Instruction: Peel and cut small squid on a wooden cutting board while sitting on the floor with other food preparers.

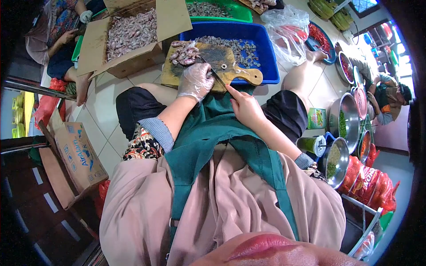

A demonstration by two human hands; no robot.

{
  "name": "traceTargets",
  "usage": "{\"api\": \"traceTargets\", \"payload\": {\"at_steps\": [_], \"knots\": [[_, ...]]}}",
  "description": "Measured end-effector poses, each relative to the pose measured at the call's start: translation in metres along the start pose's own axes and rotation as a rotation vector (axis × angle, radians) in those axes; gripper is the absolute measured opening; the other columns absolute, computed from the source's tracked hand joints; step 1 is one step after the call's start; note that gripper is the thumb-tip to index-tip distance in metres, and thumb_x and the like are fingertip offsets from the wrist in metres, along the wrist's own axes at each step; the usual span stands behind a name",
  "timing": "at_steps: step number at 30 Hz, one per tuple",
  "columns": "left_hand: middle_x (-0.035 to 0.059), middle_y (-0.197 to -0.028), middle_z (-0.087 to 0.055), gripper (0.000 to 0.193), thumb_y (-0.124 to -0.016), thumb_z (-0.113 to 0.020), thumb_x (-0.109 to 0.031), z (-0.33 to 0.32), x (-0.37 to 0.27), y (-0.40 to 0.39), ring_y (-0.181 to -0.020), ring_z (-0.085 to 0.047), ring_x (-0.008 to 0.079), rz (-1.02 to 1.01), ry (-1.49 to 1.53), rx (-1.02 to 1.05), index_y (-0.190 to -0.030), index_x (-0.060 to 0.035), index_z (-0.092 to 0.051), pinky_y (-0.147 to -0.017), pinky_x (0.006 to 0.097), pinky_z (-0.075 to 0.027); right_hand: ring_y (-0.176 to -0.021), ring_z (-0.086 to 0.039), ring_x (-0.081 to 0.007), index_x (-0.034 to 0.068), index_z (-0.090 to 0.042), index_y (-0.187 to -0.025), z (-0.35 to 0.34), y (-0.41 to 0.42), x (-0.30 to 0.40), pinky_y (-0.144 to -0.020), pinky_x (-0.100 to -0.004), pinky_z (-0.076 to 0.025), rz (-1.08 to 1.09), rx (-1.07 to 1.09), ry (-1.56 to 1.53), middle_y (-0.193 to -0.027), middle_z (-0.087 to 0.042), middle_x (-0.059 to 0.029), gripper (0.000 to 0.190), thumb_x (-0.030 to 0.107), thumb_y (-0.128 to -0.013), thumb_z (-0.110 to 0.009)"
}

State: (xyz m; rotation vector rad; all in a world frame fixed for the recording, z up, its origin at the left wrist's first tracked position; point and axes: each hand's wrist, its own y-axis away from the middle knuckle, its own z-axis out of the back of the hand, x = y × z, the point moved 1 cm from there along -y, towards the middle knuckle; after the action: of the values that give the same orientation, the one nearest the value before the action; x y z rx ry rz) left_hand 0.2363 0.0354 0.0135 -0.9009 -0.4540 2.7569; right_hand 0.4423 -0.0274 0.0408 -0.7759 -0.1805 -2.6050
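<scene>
A wooden chopping board with a handle (218, 50) rests over the near edge of a blue plastic tub (229, 28). Small squid (184, 55) are heaped at the board's upper left. My left hand (196, 79), in a clear plastic glove, is curled low on the board beside the knife blade; whatever lies under its fingers is hidden. My bare right hand (248, 108) grips a knife (218, 78), index finger stretched along it, the handle concealed by the hand. One pale cut ring (224, 66) lies on the board. Many cut squid rings (244, 53) fill part of the tub.
An opened cardboard box (133, 60) of squid stands at the left, near a co-worker's hand (68, 36). Behind is a green tub (239, 13). Right are a plastic bag (286, 35), red chillies (318, 36), steel bowls (351, 99) and another person (387, 89).
</scene>
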Motion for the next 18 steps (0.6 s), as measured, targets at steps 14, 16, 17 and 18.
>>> {"api": "traceTargets", "payload": {"at_steps": [14,16,17,18], "knots": [[0.0176,-0.090,-0.068,0.022,-0.076,-0.064,-0.023,0.020,0.013,0.009,-0.091,-0.065,0.0381,0.189,-0.088,0.121,-0.090,-0.0057,-0.065,-0.082,0.0478,-0.051,-0.087,-0.064,-0.0400,0.014,-0.047,-0.144,0.002,-0.001,0.003,-0.080,-0.0487,-0.052,-0.009,0.018,0.009,-0.094,-0.065,-0.0224,0.050,0.013,-0.094,-0.053],[0.0208,-0.083,-0.064,0.014,-0.074,-0.064,-0.017,0.023,0.020,0.013,-0.084,-0.062,0.0407,0.211,-0.084,0.026,-0.080,-0.0050,-0.061,-0.075,0.0495,-0.049,-0.087,-0.065,-0.0400,0.015,-0.048,-0.143,0.002,0.000,0.002,-0.080,-0.0486,-0.053,-0.018,0.023,0.012,-0.094,-0.065,-0.0225,0.050,0.013,-0.094,-0.054],[0.0208,-0.083,-0.064,0.014,-0.074,-0.064,-0.017,0.023,0.024,0.014,-0.084,-0.062,0.0407,0.212,-0.085,0.025,-0.080,-0.0050,-0.061,-0.075,0.0495,-0.049,-0.086,-0.065,-0.0402,0.015,-0.048,-0.143,0.000,0.000,0.000,-0.080,-0.0487,-0.053,0.000,0.007,0.007,-0.094,-0.065,-0.0225,0.050,0.013,-0.094,-0.054],[0.0204,-0.082,-0.064,0.014,-0.074,-0.065,-0.016,0.026,0.026,0.015,-0.083,-0.062,0.0408,0.238,-0.108,-0.006,-0.080,-0.0050,-0.061,-0.074,0.0496,-0.049,-0.085,-0.065,-0.0403,0.015,-0.049,-0.143,-0.001,-0.001,-0.002,-0.079,-0.0488,-0.053,0.017,-0.010,0.003,-0.094,-0.065,-0.0226,0.050,0.013,-0.093,-0.054]]}}
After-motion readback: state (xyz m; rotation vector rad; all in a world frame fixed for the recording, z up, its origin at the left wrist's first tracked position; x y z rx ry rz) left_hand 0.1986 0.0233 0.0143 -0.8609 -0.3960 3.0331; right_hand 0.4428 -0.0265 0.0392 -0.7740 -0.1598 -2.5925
